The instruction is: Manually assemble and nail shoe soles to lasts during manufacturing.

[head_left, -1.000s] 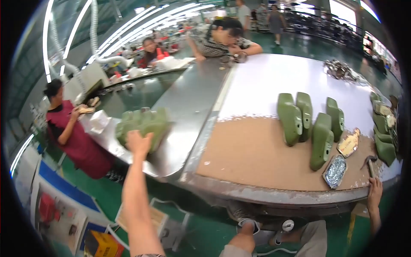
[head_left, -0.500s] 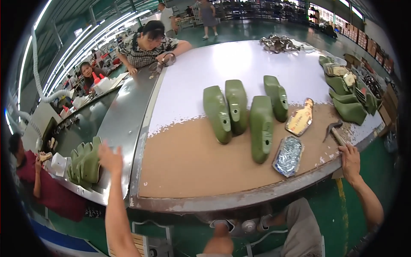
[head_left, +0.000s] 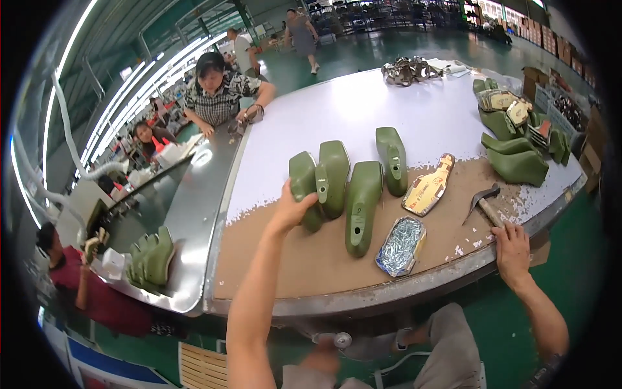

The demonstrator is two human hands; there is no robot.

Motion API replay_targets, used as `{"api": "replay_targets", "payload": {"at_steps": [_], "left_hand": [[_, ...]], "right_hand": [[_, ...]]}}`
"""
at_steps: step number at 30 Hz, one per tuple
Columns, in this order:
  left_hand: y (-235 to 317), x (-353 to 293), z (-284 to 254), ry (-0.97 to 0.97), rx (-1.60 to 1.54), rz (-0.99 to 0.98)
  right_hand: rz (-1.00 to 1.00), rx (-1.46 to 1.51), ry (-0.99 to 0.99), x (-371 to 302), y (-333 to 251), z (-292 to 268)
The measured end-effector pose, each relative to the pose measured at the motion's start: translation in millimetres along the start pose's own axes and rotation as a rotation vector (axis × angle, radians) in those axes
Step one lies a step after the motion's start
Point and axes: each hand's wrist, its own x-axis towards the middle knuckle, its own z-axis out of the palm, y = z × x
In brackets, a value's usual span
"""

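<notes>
My left hand (head_left: 291, 209) closes around the lower part of the leftmost green shoe last (head_left: 302, 170) on the table, thumb lying across it. Beside it lie three more green lasts: one touching close (head_left: 334, 175), one nearer me (head_left: 364, 207) and one farther right (head_left: 391, 159). At the table's right front edge, my right hand (head_left: 513, 251) grips the wooden handle end of a hammer (head_left: 487, 201), whose dark curved head rests on the board. Between the lasts and the hammer sit a yellowish sole-shaped piece (head_left: 429, 186) and a tray of small nails (head_left: 401, 247).
More green lasts (head_left: 515, 159) are heaped at the table's right side. A row of lasts (head_left: 154, 259) stands on the metal bench (head_left: 188, 220) to the left. Dark straps (head_left: 409, 70) lie at the far edge. A co-worker (head_left: 220, 97) leans at the far left corner.
My left hand has moved right, from beside the lasts on the metal bench to the leftmost last on the table. My right hand stays at the hammer handle. The view has shifted slightly.
</notes>
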Motion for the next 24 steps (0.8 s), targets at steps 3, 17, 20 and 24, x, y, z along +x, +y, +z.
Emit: {"api": "replay_targets", "payload": {"at_steps": [3,17,20,24], "left_hand": [[-2.1,-3.8,-53.8,-0.100,0.100,-0.142],[3.9,-18.8,-49.1,0.131,0.614,-0.176],[6.2,-22.3,-36.5,-0.041,0.908,-0.159],[-23.1,-56.3,-35.7,0.227,0.559,0.198]], "right_hand": [[0.007,0.078,-0.023,2.3,1.8,-3.6],[-0.062,0.061,0.010,1.7,13.4,3.0],[-0.045,0.028,0.001,-3.3,8.1,1.1],[-0.015,0.041,-0.031,-4.3,9.2,-6.0]]}}
